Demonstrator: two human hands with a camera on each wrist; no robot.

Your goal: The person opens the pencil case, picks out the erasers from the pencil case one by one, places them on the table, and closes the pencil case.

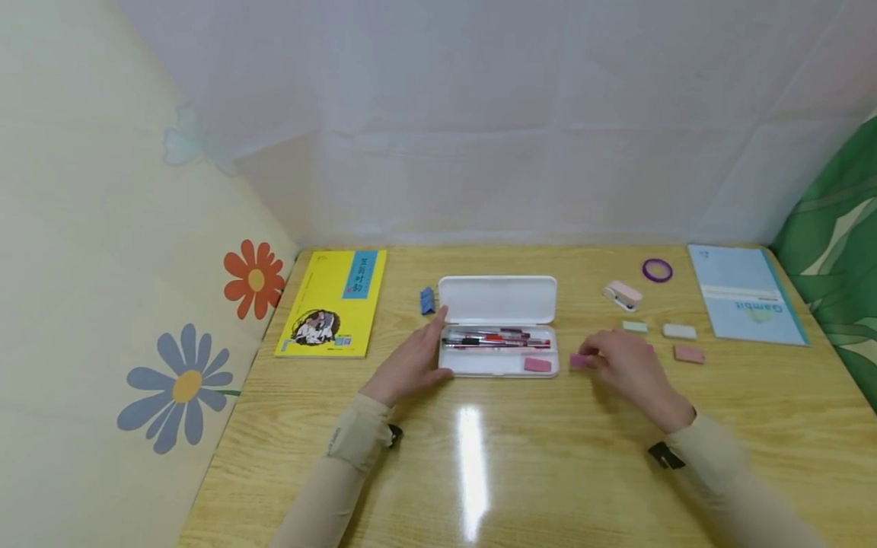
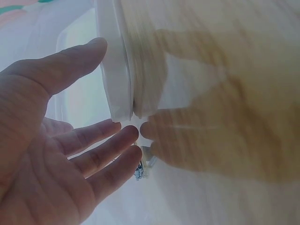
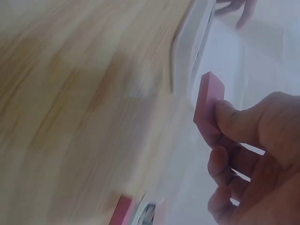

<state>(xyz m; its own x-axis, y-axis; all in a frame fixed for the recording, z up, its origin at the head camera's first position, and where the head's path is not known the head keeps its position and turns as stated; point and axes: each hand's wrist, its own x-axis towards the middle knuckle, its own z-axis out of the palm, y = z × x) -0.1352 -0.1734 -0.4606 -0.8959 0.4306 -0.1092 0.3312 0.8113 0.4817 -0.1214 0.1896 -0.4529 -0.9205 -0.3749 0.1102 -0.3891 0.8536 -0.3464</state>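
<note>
An open white pencil case (image 1: 497, 301) lies on the table with its lid tipped back. Pens (image 1: 493, 342) fill its rear part, and a pink eraser (image 1: 537, 365) lies at the front right inside. My left hand (image 1: 409, 367) is at the case's left end, fingers extended and thumb apart; in the left wrist view the thumb (image 2: 70, 65) lies by the case's side. Just right of the case, my right hand (image 1: 633, 369) pinches another pink eraser (image 3: 208, 101) between thumb and fingers. A further pink piece (image 1: 649, 348) is partly hidden behind that hand.
Right of the right hand lie a green eraser (image 1: 634, 326), a white eraser (image 1: 680, 331) and a pinkish eraser (image 1: 689, 354). Behind them are a pink stapler (image 1: 623, 294), a purple ring (image 1: 658, 270) and a blue notebook (image 1: 747, 304). Leftward: a blue clip (image 1: 428, 301), a yellow book (image 1: 329, 293).
</note>
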